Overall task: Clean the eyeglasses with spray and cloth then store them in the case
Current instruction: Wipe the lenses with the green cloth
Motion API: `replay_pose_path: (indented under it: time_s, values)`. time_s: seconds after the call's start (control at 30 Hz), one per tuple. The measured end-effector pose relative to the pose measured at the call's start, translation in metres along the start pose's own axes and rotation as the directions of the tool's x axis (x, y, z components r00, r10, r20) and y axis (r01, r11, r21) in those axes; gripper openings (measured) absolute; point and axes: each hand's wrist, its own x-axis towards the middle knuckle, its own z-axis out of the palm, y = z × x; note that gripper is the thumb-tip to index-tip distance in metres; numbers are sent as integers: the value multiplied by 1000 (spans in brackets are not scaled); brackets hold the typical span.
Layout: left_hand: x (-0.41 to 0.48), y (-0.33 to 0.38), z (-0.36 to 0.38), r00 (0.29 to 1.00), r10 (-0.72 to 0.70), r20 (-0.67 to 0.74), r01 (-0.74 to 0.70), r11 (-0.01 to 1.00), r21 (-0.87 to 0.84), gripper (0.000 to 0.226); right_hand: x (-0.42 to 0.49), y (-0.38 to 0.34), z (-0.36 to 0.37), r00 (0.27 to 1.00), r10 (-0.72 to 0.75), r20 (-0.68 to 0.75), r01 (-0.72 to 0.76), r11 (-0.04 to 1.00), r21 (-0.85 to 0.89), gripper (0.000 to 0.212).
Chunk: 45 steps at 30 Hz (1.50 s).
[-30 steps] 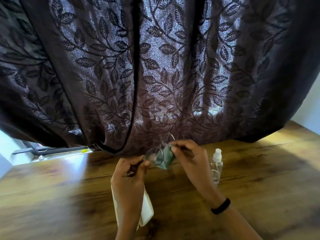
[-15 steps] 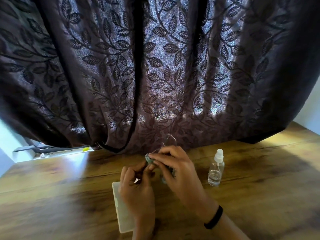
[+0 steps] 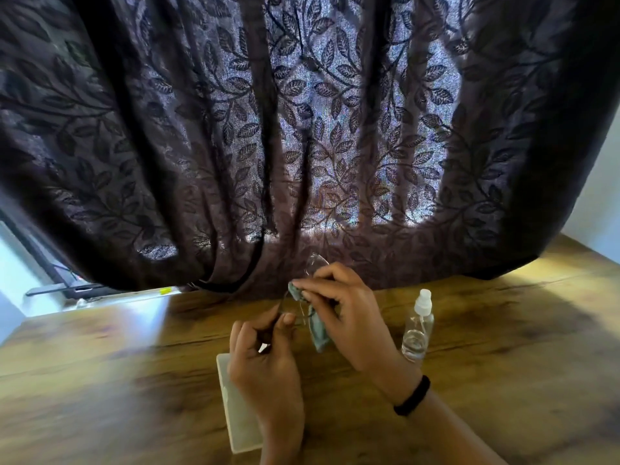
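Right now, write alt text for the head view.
The left hand pinches the eyeglasses while the right hand presses a teal cloth on one lens above a wooden table. A spray bottle and pale case rest on it.

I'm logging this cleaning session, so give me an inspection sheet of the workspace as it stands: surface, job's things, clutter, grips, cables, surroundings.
Surface: wooden table, with a bright patch of light at its far left.
Job's things: eyeglasses held above the table; green cloth pressed on them; spray bottle upright to the right, partly filled; white case lying flat, partly hidden by the left hand.
Clutter: nothing seen.
Grips: left hand pinches the eyeglasses' frame; right hand pinches the cloth against them; black band on the right wrist.
Cables: nothing seen.
Surroundings: dark leaf-patterned curtain hangs behind the table; a bright gap shows at left.
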Motion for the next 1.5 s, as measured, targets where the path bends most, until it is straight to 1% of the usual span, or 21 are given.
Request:
replay_pose_path:
  time_s: [0.1, 0.2, 0.37, 0.5, 0.6, 0.7, 0.83, 0.87, 0.93, 1.03, 1.1, 1.2, 1.27, 1.37, 1.43, 1.5]
  values:
    - [2, -5, -1, 999, 31, -10, -31, 999, 18, 29, -10, -7, 5, 998, -61, 36, 60, 998, 12, 22]
    - [-1, -8, -2, 999, 40, -12, -39, 997, 65, 41, -18, -7, 6, 998, -66, 6, 66, 998, -4, 22]
    - [0, -2, -3, 1000, 13, -22, -13, 1000, 3, 19, -21, 4, 2, 999, -23, -43, 22, 999, -28, 22]
    - [1, 1, -2, 1000, -30, -8, 30, 1000, 3, 11, -10, 12, 0, 994, 55, -96, -60, 997, -42, 21]
    - [1, 2, 0, 999, -44, -5, 44, 999, -23, 12, -2, 9, 1, 996, 65, -67, -64, 998, 11, 22]
    - [4, 1, 0, 999, -24, -23, 23, 999, -50, 21, -4, -1, 6, 1000, 8, 2, -8, 998, 56, 24]
    - [7, 1, -2, 999, -10, -40, 9, 1000, -17, 33, -12, -9, 10, 997, -67, 41, 65, 997, 50, 27]
    - [7, 1, -3, 999, -2, -39, 1, 1000, -15, 33, -13, -10, 10, 996, -73, 44, 72, 997, 40, 27]
    - [4, 2, -5, 999, -2, -34, 0, 999, -41, 24, -15, -10, 9, 995, -91, 40, 91, 996, -9, 28]
    - [0, 3, -5, 998, -54, -39, 51, 995, -82, 15, -17, -9, 7, 990, -140, 25, 142, 980, -140, 29]
    - [2, 3, -4, 996, -74, -56, 69, 994, -79, 18, -20, -7, 5, 986, -165, 23, 166, 962, -218, 27]
    - [8, 3, -5, 996, -45, -75, 42, 998, -38, 27, -22, 3, 0, 984, -177, -6, 168, 943, -289, 25]
    - [10, 5, -6, 997, -25, -76, 23, 999, -26, 30, -19, 14, -4, 991, -109, -79, 88, 968, -236, 24]
    - [10, 4, -8, 995, -27, -91, 25, 999, -29, 28, -6, 28, -10, 977, 31, -211, -41, 998, -42, 19]
    - [9, 0, -9, 995, -59, -85, 55, 998, -44, 29, 5, 35, -14, 963, 76, -259, -76, 997, 8, 15]
    - [8, -2, -10, 995, -68, -71, 66, 998, -25, 35, 14, 39, -16, 959, 92, -267, -84, 996, 42, 13]
